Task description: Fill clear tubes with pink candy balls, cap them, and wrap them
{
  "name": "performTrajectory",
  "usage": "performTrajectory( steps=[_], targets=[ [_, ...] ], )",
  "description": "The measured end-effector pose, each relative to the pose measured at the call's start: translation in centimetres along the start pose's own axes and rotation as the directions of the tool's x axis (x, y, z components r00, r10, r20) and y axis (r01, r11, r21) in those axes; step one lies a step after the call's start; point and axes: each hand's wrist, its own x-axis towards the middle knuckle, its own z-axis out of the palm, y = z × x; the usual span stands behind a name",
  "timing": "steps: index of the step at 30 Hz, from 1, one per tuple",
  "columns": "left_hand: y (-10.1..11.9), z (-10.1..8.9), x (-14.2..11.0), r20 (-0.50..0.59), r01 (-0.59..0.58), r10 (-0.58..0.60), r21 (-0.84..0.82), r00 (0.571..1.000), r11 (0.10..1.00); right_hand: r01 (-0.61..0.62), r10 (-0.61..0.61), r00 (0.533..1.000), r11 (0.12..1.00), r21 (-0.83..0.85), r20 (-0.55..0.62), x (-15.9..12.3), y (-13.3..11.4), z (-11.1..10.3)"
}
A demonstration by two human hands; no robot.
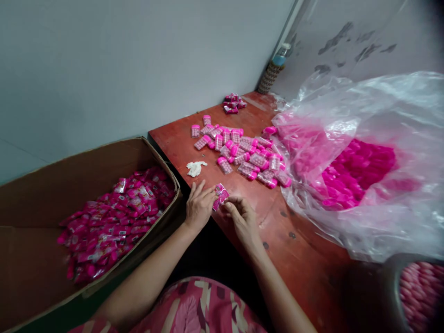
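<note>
A small flat pink printed wrapper (220, 196) is held between my two hands over the near edge of the red table (294, 249). My left hand (199, 206) has its fingertips closed on the wrapper's left side. At the lower right corner, the thumb and forefinger of my right hand (243, 219) pinch it. Just beyond my hands lies a heap of small clear candy containers (248, 152) with pink caps and round pink pieces inside. A crumpled white scrap (196, 168) rests beside my left hand.
On the left, a cardboard box (31, 249) holds many pink-wrapped packs (118, 224). A clear plastic bag (391, 226) of pink caps (357, 171) lies at right. A dark tub (390, 282) contains pink candies (421, 293). Dark pink packs (233, 103) and a bottle (274, 69) stand farther back.
</note>
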Motion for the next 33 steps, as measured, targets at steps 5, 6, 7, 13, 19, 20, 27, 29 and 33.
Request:
performTrajectory(
  steps=[5,6,7,13,19,20,27,29,33],
  targets=[
    [0.1,0.4,0.2,-0.085,0.045,-0.052,-0.091,0.995,0.995,0.017,-0.017,1.0,1.0,-0.011,-0.017,-0.5,-0.2,-0.2],
    [0.3,0.3,0.2,-0.112,0.048,-0.061,-0.113,0.992,0.992,0.019,-0.018,0.998,1.0,0.009,-0.055,-0.5,-0.1,-0.2],
    [0.6,0.3,0.1,-0.133,0.046,-0.065,-0.139,0.989,0.989,0.019,-0.015,0.995,0.999,0.045,-0.094,-0.4,-0.1,-0.1],
    [3.1,-1.7,-0.4,-0.076,0.084,-0.126,-0.411,0.989,0.908,-0.027,0.062,0.994,0.938,0.346,-0.092,1.1,-0.7,0.1],
    [3.1,-4.1,0.1,0.494,0.64,-0.411,-0.638,0.767,0.428,-0.082,0.051,0.988,0.972,0.218,0.143,1.7,-2.4,-1.6],
    [3.1,-4.2,0.2,0.579,0.69,-0.377,-0.624,0.723,0.367,-0.085,0.052,0.981,0.981,0.176,0.185,1.7,-2.6,-1.8],
    [3.5,-3.7,0.3,0.667,0.783,-0.428,-0.591,0.61,0.195,0.154,-0.088,0.98,0.9,-0.408,0.177,4.0,-3.9,-5.3],
    [3.5,-3.5,0.1,0.655,0.789,-0.467,-0.587,0.594,0.18,0.092,-0.22,0.971,0.702,-0.706,-0.092,5.8,-4.3,-7.7],
    [3.6,-3.2,-0.2,0.685,0.8,-0.495,-0.598,0.535,0.038,-0.117,-0.33,0.915,0.332,-0.936,-0.232,9.2,-4.3,-11.8]
  ],
)
